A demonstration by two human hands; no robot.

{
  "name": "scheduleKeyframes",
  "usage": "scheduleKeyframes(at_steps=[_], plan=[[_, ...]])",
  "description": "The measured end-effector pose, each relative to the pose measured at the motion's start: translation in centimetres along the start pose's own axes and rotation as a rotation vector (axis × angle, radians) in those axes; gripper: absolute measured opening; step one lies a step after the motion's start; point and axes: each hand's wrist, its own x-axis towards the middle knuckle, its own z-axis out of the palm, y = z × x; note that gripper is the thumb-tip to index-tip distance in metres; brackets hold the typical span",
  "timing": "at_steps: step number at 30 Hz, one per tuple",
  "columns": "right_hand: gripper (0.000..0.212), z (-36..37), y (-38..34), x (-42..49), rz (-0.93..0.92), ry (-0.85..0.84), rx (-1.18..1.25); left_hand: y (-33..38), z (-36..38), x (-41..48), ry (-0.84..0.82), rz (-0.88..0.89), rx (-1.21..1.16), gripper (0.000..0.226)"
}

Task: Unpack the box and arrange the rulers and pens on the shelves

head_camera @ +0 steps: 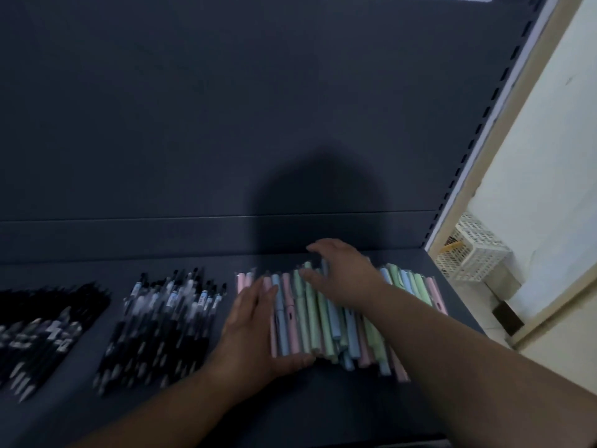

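Note:
A pile of pastel pens [326, 318], pink, blue and green, lies on the dark shelf [290, 409] at centre right. My left hand [255, 331] lies flat against the pile's left side, fingers straight, thumb along the pens' near ends. My right hand [339, 276] rests on top of the pile with fingers spread and slightly bent over the far ends. Two more groups lie to the left: black-and-white pens [161, 328] in the middle and black pens [45, 328] at the far left.
The shelf's dark back panel [226, 108] rises behind the pens. A slotted upright [484, 137] bounds the shelf on the right. Beyond it, a white perforated basket [475, 250] sits on the floor by a pale wall.

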Motion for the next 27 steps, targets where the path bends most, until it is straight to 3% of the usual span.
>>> scheduleKeyframes(at_steps=[7,13,22,27], plan=[[0.070,1.1,-0.4,3.7,0.028,-0.206,-0.125,-1.1,0.3,-0.7,-0.052,-0.009,0.085,0.130],[0.049,2.4,0.0,2.3,0.039,-0.034,-0.150,-1.1,0.6,-0.7,0.013,0.061,0.096,0.119],[0.049,1.7,-1.1,1.3,-0.060,0.073,-0.224,-0.2,-1.0,-0.3,-0.110,-0.044,-0.053,0.126],[0.053,1.9,-3.3,1.4,-0.167,-0.066,-0.224,-1.3,-1.7,-1.1,-0.085,-0.135,-0.242,0.096]])
